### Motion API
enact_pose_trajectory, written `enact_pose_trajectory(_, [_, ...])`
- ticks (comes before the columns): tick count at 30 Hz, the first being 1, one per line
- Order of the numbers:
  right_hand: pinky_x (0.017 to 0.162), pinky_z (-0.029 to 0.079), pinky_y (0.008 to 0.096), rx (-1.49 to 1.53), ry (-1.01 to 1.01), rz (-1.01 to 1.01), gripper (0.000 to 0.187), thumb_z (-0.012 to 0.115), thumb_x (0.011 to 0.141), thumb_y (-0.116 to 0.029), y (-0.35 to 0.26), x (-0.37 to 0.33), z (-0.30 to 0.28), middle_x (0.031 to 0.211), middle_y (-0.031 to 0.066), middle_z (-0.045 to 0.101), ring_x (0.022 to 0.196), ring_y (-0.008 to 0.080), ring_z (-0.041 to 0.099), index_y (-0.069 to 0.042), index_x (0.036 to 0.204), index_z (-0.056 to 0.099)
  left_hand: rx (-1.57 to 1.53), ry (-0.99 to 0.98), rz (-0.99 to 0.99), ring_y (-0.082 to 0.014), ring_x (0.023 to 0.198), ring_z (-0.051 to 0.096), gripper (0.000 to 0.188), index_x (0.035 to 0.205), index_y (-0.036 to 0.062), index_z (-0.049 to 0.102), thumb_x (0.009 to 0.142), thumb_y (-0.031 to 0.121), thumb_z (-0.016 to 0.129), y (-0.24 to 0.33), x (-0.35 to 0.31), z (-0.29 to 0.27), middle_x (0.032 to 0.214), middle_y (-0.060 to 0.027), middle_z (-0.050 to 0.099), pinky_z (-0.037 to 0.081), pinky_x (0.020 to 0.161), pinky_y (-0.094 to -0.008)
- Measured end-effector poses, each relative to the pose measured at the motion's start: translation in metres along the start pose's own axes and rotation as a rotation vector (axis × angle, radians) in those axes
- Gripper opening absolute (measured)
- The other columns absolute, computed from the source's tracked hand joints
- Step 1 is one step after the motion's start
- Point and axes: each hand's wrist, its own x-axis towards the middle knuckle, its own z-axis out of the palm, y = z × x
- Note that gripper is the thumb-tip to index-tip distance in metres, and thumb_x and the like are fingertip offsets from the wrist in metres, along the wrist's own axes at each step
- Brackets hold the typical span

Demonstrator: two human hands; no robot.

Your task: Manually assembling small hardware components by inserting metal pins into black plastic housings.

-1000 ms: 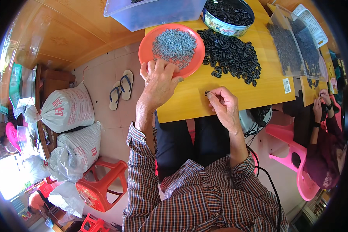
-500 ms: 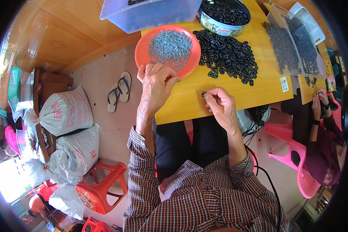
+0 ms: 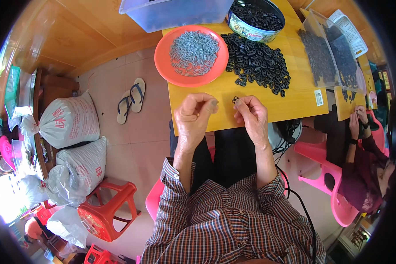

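My right hand [image 3: 253,118] pinches a small black oval plastic piece with holes [image 3: 235,100] above the front of the yellow table [image 3: 303,99]. To its left, my left hand [image 3: 192,119] has thumb and forefinger pressed together; whatever lies between the tips is too small to make out. The two hands face each other, a short gap apart. Just beyond my left hand sits an orange plate [image 3: 162,64] with a heap of small grey metal pins [image 3: 193,52]. Right of the plate, many more of these black pieces form a loose pile [image 3: 262,66].
Behind stand a clear plastic bin [image 3: 176,15] and a round tin [image 3: 255,33] of black pieces. Another clear bin [image 3: 325,53] is at right, near a co-worker's hands [image 3: 357,121]. White sacks [image 3: 70,121], a red stool [image 3: 108,211] and flip-flops [image 3: 131,100] occupy the floor at left.
My left hand has drawn back from the orange plate's near edge, toward my right hand, its thumb and forefinger now pinched. My right hand keeps its hold on the black piece.
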Motion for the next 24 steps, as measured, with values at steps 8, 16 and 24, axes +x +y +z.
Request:
enact_pose_trajectory(8, [0.055,0.044,0.0193,0.010,-0.023,0.026,0.020,0.063,0.093,-0.023,-0.008,-0.015,0.004,0.079,-0.0001,0.062,0.063,0.0060,0.057,-0.003,0.092,0.061,-0.385,-0.001,-0.191,-0.0177,0.079,0.069,0.011,0.096,-0.0036,0.063,0.086,-0.008,0.063,-0.021,-0.016,0.009,0.088,-0.0100,0.068,0.058,0.074,-0.0301])
enact_pose_trajectory(16, [0.055,0.046,0.0199,0.015,-0.091,-0.015,0.017,0.063,0.093,-0.018,-0.018,-0.021,0.015,0.081,0.0022,0.063,0.064,0.0076,0.058,-0.001,0.091,0.061,-0.457,-0.044,-0.207,-0.0136,0.082,0.067,0.014,0.098,-0.0026,0.066,0.085,-0.008,0.064,-0.022,-0.016,0.005,0.090,-0.0082,0.069,0.055,0.078,-0.0263])
enact_pose_trajectory(24, [0.056,0.046,0.0197,-0.039,-0.098,-0.033,0.016,0.063,0.092,-0.017,-0.019,-0.021,0.016,0.081,0.0020,0.063,0.064,0.0073,0.058,-0.001,0.091,0.061,-0.443,-0.068,-0.215,-0.0105,0.083,0.066,0.015,0.098,-0.0018,0.067,0.085,-0.008,0.064,-0.025,-0.016,0.003,0.089,-0.0058,0.069,0.054,0.078,-0.0240])
